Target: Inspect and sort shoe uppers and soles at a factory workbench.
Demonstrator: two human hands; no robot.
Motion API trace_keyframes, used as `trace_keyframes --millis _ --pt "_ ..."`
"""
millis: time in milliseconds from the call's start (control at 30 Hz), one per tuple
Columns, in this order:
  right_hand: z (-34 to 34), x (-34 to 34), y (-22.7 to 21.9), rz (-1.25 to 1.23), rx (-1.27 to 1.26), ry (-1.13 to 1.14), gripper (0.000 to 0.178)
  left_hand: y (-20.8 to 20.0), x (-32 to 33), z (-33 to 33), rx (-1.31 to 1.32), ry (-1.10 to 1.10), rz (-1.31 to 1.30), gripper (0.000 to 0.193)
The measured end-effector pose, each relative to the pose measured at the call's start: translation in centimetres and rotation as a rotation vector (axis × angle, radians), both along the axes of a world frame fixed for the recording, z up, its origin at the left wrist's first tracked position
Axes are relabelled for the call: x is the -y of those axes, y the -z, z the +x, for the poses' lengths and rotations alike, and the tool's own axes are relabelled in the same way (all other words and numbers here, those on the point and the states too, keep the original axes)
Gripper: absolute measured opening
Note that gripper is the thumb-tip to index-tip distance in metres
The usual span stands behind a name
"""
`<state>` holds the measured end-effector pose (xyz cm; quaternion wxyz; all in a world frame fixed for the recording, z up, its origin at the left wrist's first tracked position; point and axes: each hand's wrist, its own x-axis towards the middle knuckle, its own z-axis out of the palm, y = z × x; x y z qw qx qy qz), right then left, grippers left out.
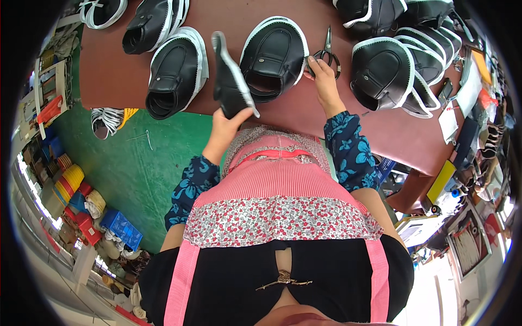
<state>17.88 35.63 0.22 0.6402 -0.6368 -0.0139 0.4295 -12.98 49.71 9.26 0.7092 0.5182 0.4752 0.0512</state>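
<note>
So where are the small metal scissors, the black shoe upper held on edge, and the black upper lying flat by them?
small metal scissors (328, 50): head view, on the pivot.
black shoe upper held on edge (231, 81): head view, its black side.
flat black upper (273, 54): head view, its centre panel.

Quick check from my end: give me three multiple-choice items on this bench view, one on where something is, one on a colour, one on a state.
1. Where are the scissors?
A. on the green floor
B. on the table by the right hand
C. in the left hand

2. What colour is the trim on the black shoe uppers?
A. white
B. red
C. yellow

3. How is the shoe piece in the left hand?
A. flat on the table
B. in a bin
C. lifted, turned edge-on

Answers: 1 B, the scissors lie on the brown table at the right hand fingertips. 2 A, pale edging rims each upper. 3 C, the left hand grips its lower end.
</note>
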Motion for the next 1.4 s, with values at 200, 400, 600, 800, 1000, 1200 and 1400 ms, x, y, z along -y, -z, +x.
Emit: trace_keyframes --millis 200,400,600,800,1000,1200,1400 --pt "-6.2 -1.3 -12.4 0.25 -0.023 -0.177 0.023 -0.5 2.2 0.3 -0.036 -0.038 0.29 0.037" --pt "0.4 2.4 -0.2 -0.139 -0.056 0.103 0.031 -0.1 -1.2 -5.1 0.142 -0.337 -0.07 0.044" --pt "-0.1 1.4 -0.5 -0.139 -0.061 -0.004 0.038 -1.7 -0.8 -3.4 0.128 -0.136 0.096 0.041" --pt "0.0 2.4 0.8 -0.075 -0.145 0.039 0.038 1.9 4.5 4.6 -0.113 0.703 1.019 0.028" --pt "-0.7 4.8 -3.2 -0.153 0.316 0.141 0.032 6.9 9.4 13.4 -0.344 1.02 1.255 0.017" --pt "-5.1 -3.8 -12.2 -0.246 0.867 -0.435 0.036 12.1 12.8 13.4 -0.198 1.078 1.325 0.033" --pt "-3.1 -5.6 -6.3 -0.418 1.253 -1.21 0.037 10.3 9.8 13.4 -0.072 0.959 1.501 0.032"
